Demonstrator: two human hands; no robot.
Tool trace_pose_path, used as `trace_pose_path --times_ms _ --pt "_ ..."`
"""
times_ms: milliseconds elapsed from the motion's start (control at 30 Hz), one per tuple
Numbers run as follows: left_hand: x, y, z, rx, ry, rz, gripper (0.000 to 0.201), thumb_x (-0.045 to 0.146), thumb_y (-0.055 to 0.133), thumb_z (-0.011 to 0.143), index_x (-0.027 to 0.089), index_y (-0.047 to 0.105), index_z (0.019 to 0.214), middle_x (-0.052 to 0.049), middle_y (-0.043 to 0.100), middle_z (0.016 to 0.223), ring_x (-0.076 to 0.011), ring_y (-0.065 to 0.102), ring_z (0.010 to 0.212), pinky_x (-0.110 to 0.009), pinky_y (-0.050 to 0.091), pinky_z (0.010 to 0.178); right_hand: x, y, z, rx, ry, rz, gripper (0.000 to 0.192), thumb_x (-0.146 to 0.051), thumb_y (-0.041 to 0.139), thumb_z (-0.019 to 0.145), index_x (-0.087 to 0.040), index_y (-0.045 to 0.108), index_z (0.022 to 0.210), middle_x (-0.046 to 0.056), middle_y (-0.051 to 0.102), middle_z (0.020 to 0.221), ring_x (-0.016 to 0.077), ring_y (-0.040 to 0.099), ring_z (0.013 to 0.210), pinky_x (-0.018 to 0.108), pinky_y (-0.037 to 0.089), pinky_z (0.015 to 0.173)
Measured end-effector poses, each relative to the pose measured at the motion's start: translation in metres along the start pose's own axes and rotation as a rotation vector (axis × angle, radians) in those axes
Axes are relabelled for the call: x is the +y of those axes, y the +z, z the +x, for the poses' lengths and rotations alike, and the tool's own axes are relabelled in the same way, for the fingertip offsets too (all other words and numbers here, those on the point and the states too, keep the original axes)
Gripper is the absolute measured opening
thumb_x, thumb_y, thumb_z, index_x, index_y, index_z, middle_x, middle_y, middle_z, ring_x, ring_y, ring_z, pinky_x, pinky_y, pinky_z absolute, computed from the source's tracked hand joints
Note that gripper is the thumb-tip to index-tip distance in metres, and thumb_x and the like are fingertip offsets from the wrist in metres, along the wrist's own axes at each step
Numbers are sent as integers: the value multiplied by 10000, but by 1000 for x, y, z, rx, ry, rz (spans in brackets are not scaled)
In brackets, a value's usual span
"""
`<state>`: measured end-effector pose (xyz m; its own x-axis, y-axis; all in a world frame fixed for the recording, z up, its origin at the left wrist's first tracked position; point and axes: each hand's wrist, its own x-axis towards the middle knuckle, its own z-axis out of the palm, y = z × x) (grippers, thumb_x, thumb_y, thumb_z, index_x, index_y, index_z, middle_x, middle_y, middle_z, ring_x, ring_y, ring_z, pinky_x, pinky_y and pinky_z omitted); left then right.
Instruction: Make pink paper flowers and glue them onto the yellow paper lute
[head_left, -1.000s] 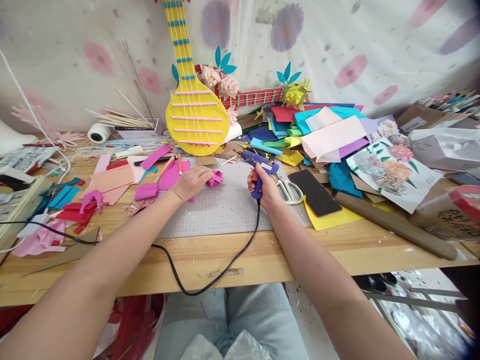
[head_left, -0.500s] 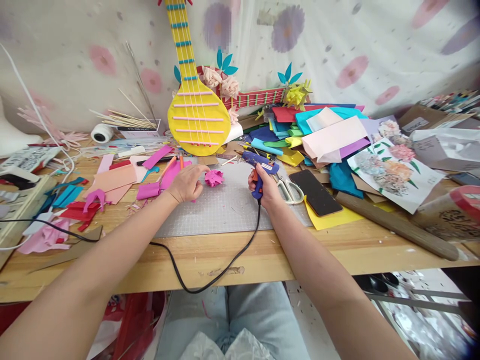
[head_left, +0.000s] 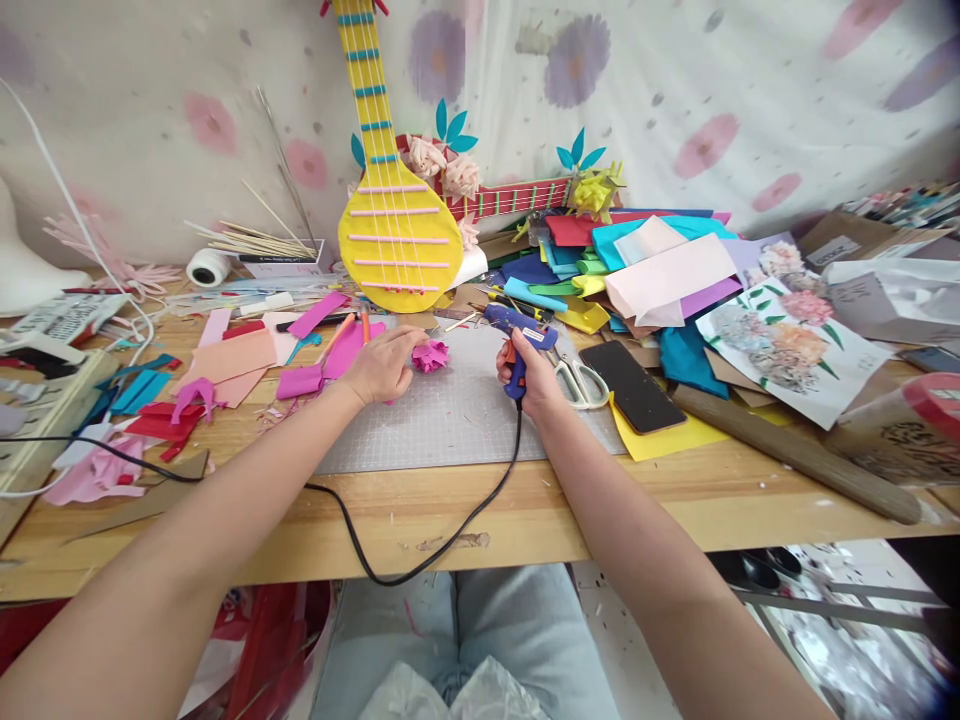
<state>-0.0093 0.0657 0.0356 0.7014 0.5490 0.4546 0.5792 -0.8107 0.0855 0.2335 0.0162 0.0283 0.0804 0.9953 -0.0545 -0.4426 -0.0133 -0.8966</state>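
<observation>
My left hand (head_left: 381, 365) is at the left side of a magenta paper flower (head_left: 430, 356). Its fingers are bent and pinch the flower's edge; the exact grip is partly hidden. The flower's ruffled petals face up and to the right, above a grey gridded cutting mat (head_left: 450, 430). In my right hand (head_left: 531, 372) is a blue hot glue gun (head_left: 517, 330), my fingers wrapped around its handle by the orange trigger. Its nozzle points up and left, and a black cord (head_left: 420, 578) loops from the handle toward the left.
White-handled scissors (head_left: 581, 385) and a black phone (head_left: 631, 387) lie right of the glue gun. Behind stand a yellow paper lute (head_left: 400, 240) and a pile of coloured paper (head_left: 667, 275). Pink scraps (head_left: 300, 381) lie on the left. A wooden stick (head_left: 795, 455) rests at the right.
The flower has turned a little beside my left hand, whose fingers have shifted slightly. My right hand and the glue gun have stayed almost still. The whole view has moved slightly.
</observation>
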Motion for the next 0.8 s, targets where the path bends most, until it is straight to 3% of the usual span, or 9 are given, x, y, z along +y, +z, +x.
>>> trace_pose_path --times_ms 200,567,800 --pt "3 -2 2 -41 7 36 508 76 441 631 112 497 1134 -141 588 1144 -256 516 1144 -426 414 990 0 0 0 -11 -17 34 445 -582 707 592 -173 533 587 -26 556 518 43 412 378 194 295 351" --pt "8 -6 -1 -51 -110 -26 637 51 456 614 140 411 1243 -116 575 1193 -258 480 1192 -444 378 1017 0 0 0 -12 -14 5 447 -595 684 611 -179 523 603 -25 553 532 45 408 389 201 314 363" --pt "12 4 -1 -115 -357 -259 825 156 573 650 203 217 1393 -136 380 1412 -238 487 1197 -384 417 974 0 0 -1 -11 -18 10 441 -589 686 618 -177 527 616 -27 552 526 44 415 386 190 311 356"
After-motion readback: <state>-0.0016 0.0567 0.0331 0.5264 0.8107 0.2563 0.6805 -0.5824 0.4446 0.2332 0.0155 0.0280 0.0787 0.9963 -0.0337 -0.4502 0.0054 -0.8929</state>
